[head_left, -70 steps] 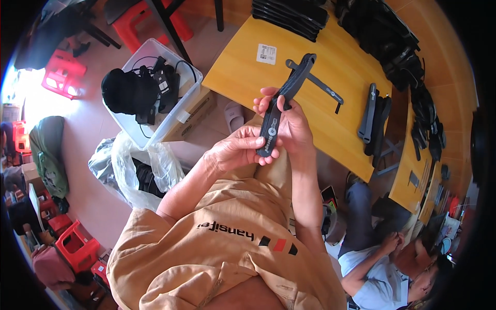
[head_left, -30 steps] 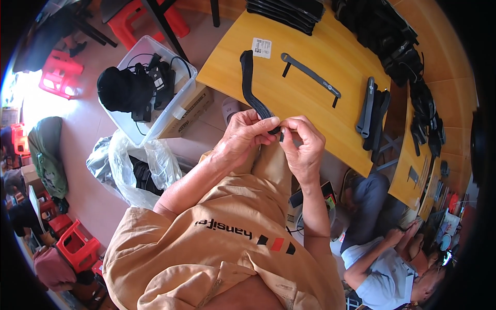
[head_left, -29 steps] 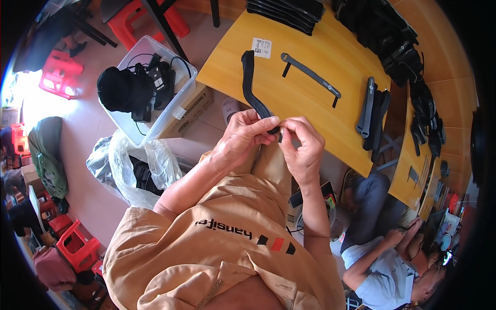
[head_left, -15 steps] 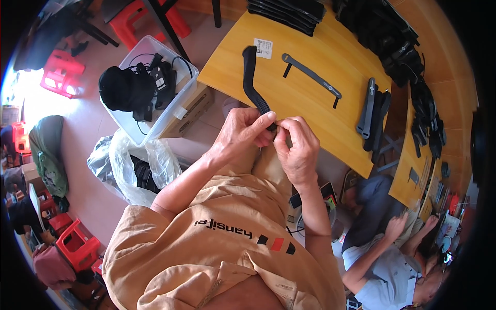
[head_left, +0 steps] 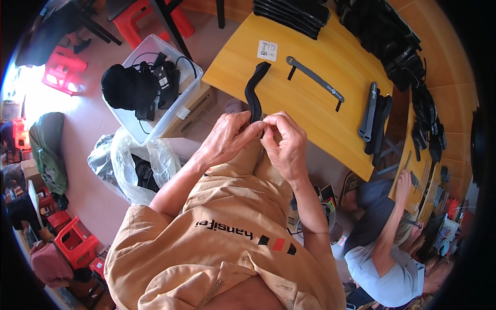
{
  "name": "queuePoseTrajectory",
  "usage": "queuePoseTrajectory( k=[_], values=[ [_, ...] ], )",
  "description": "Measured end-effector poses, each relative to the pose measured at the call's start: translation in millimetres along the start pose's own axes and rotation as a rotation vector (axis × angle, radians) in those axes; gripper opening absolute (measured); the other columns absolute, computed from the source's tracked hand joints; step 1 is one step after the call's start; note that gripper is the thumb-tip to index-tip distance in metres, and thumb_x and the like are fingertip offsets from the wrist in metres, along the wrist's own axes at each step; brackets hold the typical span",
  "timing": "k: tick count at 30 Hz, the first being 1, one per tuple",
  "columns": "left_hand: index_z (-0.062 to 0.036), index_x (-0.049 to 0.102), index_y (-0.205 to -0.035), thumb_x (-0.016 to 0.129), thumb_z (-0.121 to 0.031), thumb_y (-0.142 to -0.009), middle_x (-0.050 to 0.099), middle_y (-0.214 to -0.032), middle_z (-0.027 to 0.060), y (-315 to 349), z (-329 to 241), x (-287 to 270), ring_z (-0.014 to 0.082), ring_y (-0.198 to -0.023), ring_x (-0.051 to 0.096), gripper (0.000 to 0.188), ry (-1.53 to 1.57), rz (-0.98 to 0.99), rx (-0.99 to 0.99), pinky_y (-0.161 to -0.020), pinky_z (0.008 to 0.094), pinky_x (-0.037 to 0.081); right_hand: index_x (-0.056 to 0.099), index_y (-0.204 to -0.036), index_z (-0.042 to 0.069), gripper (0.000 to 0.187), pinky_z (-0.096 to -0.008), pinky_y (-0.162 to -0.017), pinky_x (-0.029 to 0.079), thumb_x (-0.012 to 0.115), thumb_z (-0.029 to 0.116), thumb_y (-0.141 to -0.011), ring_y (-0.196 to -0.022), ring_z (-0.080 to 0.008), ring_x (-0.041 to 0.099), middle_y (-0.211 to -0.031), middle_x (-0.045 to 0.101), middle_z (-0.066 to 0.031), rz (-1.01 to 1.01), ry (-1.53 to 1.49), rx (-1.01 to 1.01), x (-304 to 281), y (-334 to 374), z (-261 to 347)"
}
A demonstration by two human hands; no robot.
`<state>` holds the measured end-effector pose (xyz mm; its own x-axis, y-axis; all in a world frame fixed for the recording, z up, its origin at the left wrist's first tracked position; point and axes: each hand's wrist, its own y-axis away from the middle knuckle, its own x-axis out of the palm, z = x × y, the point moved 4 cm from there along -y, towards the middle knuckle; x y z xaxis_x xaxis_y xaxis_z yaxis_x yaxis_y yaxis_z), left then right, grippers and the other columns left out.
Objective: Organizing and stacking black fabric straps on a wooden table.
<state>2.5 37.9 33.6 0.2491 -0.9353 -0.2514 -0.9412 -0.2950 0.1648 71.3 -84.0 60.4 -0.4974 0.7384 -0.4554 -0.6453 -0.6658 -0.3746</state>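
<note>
A black fabric strap (head_left: 251,92) rises from between my hands, its far end bent over the near part of the yellow table (head_left: 235,62). My left hand (head_left: 227,138) is closed on its lower end, thumb on top. Fingertips of my right hand (head_left: 285,144) pinch the same end, right beside my left thumb. The pinched end itself is mostly hidden by the fingers. Farther across the table lies a grey strap (head_left: 316,78) with two short black tabs. Several grey and black straps (head_left: 373,118) lie in a pile near the right edge.
Folded black pieces (head_left: 292,15) are stacked at the table's far edge. Left of me stand a clear plastic bin (head_left: 150,46) with a black cap and devices, and a plastic bag (head_left: 126,165). A co-worker (head_left: 385,268) sits at the lower right, one hand at another table.
My hands have drawn slightly nearer and left with the strap, and its far end has swung right and lower. The co-worker's arm has reached forward to the other table.
</note>
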Motion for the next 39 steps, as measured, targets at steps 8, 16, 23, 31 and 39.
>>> queuePoseTrajectory(
  k=[8,16,23,31,39],
  values=[
    [0.0017,0.055,-0.078,0.047,-0.022,-0.093,0.05,-0.057,0.0007,8.7,-8.4,-4.5,0.0057,-0.051,0.043,0.03,0.391,0.129,-0.039,-0.047,0.0229,0.038,0.056,-0.087,-0.003,0.005,-0.0206,-0.068,0.052,0.053,0.0,-0.085,-0.069,-0.0063,0.06,-0.079,0.06,-0.0038,0.141,-0.845,0.5,5.7,-3.3,-19.6],
    [0.0,0.053,-0.068,0.047,-0.02,-0.091,0.048,-0.054,-0.0016,11.2,-13.8,-6.2,0.0042,-0.047,0.042,0.031,0.364,-0.059,-0.08,-0.043,0.0213,0.034,0.048,-0.084,0.002,0.012,-0.0296,-0.059,0.042,0.059,0.006,-0.085,-0.064,-0.02,0.049,-0.075,0.046,-0.0081,0.163,-0.215,0.101,4.3,-12.3,9.9],
    [0.0002,0.052,-0.066,0.047,-0.018,-0.09,0.048,-0.055,-0.0014,22.5,-13.5,-8.3,0.0041,-0.048,0.042,0.03,0.424,0.06,-0.097,-0.044,0.0211,0.034,0.049,-0.079,0.003,0.014,-0.0333,-0.056,0.038,0.057,0.011,-0.086,-0.065,-0.0241,0.049,-0.071,0.042,-0.01,0.249,-0.088,-0.091,1.8,-11.6,16.3],
    [-0.0021,0.052,-0.068,0.044,-0.028,-0.087,0.048,-0.054,0.0018,34.7,-8.7,0.7,0.0072,-0.044,0.042,0.033,0.726,0.225,-0.106,-0.043,0.0199,0.031,0.046,-0.071,0.009,0.02,-0.0211,-0.035,0.026,0.047,0.018,-0.088,-0.04,-0.0063,0.034,-0.058,0.038,0.0017,0.057,-1.66,0.739,12.7,7.8,-3.4],
    [-0.0001,0.057,-0.073,0.049,-0.056,-0.088,0.052,-0.059,0.0021,23.6,-0.7,1.8,0.0089,-0.054,0.051,0.058,0.446,0.198,-0.282,-0.051,0.0225,0.042,0.047,-0.068,0.005,0.019,-0.0194,-0.043,0.029,0.042,0.006,-0.086,-0.045,-0.0026,0.036,-0.053,0.04,0.0029,0.232,-0.756,0.497,12.0,8.5,-0.6]
  ],
)
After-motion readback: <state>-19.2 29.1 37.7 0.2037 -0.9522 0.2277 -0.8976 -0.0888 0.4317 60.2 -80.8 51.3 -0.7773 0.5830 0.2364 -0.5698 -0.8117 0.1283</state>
